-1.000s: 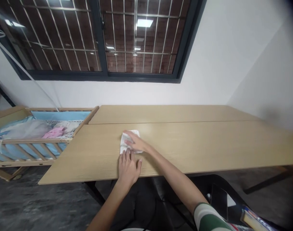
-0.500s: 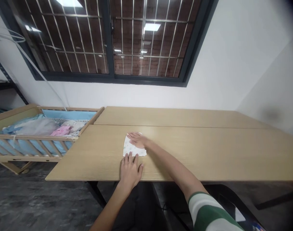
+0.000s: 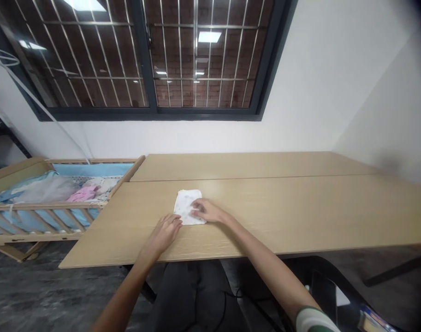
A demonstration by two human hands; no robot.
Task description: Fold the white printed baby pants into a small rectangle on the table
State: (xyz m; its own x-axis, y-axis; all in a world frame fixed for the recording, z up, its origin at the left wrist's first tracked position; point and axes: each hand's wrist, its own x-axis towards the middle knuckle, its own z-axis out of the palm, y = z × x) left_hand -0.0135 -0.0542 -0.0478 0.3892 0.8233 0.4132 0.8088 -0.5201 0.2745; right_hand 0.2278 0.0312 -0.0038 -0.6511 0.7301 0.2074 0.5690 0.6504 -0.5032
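Folded cloth (image 3: 186, 206) lies flat on worktop (image 3: 300, 207), near its front edge. Right hand (image 3: 210, 212) presses the cloth's right edge, fingers bent, nothing gripped. Left hand (image 3: 166, 232) flat and empty, fingertips at the cloth's near-left corner.

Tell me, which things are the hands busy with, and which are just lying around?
Busy with: folded white cloth under the right hand; left hand at its near edge; table beneath.
Lying around: wooden cot and the pink clothes in it, left of the table.

Left hand (image 3: 165, 233), right hand (image 3: 207, 211) flat, palms down.
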